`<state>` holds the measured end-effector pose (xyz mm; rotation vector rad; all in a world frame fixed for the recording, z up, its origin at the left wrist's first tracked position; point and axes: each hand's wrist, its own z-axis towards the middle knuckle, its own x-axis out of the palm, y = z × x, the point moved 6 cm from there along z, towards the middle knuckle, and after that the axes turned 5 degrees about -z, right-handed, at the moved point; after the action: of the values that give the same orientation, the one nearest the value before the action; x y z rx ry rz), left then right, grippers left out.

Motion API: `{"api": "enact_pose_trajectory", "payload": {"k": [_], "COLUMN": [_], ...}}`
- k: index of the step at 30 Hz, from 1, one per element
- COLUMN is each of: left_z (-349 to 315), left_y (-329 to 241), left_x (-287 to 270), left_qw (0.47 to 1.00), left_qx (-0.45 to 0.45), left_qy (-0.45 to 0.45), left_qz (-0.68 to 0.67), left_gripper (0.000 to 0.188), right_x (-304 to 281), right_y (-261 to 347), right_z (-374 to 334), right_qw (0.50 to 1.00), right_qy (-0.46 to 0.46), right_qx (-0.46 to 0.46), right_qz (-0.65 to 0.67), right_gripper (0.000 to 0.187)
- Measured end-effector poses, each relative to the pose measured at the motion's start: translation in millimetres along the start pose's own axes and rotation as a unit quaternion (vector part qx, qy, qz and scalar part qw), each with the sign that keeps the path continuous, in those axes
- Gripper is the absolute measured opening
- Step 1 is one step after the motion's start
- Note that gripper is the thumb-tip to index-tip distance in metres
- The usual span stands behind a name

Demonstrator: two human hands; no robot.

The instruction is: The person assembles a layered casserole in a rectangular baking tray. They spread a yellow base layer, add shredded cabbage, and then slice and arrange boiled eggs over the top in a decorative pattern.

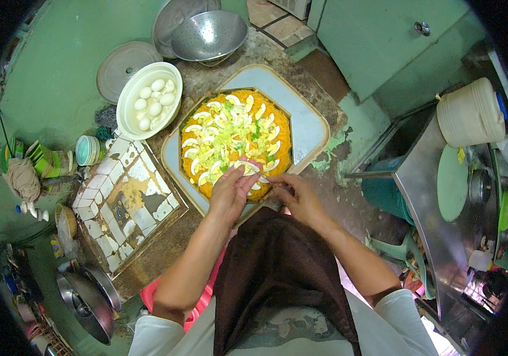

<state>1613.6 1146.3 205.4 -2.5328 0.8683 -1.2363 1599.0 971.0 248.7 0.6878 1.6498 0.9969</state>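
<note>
An octagonal tray (pixel 290 118) holds orange-coloured food (pixel 285 159), topped with white egg wedges and chopped pale green bits. Above its near edge, my left hand (pixel 228 191) holds a piece of boiled egg (pixel 246 168) on its fingers, the yolk showing. My right hand (pixel 297 199) is close beside it with fingers pinched, their tips reaching toward the egg. A small pale sliver shows at those fingertips, too small to name. Beneath the octagonal tray lies a light blue board (pixel 304 127) with a tan rim. Whole peeled eggs (pixel 155 110) sit in liquid in a white bowl (pixel 124 107) at the far left.
A metal colander (pixel 209 35) and a round grey lid (pixel 124 66) lean at the back. Left of the board is a broken white-tiled basin (pixel 107 190), with stacked small bowls (pixel 87 150) behind. To the right stands a metal counter (pixel 429 196) bearing a white bucket (pixel 470 113).
</note>
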Motion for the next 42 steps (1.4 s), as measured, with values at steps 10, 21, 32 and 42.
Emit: {"api": "enact_pose_trajectory", "payload": {"k": [10, 21, 32, 42], "left_z": [2.3, 25.2, 17.8, 43.6], "left_y": [6.5, 14.5, 9.1, -0.1], "left_x": [5.2, 20.2, 25.5, 14.0], "left_qw": [0.997, 0.991, 0.986, 0.971], "left_qx": [0.062, 0.048, 0.121, 0.123], "left_qy": [-0.037, -0.081, -0.063, -0.128], "left_qz": [0.005, -0.097, -0.100, -0.158], "left_gripper": [0.030, 0.031, 0.033, 0.032], "right_x": [-13.4, -36.8, -47.0, -30.7], "right_y": [0.2, -23.2, 12.0, -21.1], "right_z": [18.7, 70.0, 69.8, 129.4], "right_qw": [0.925, 0.992, 0.982, 0.935], "right_qy": [0.173, 0.122, 0.153, 0.305], "right_qx": [0.229, 0.002, -0.106, 0.169], "right_qz": [0.248, -0.034, -0.021, 0.069], "right_gripper": [0.026, 0.024, 0.027, 0.028]}}
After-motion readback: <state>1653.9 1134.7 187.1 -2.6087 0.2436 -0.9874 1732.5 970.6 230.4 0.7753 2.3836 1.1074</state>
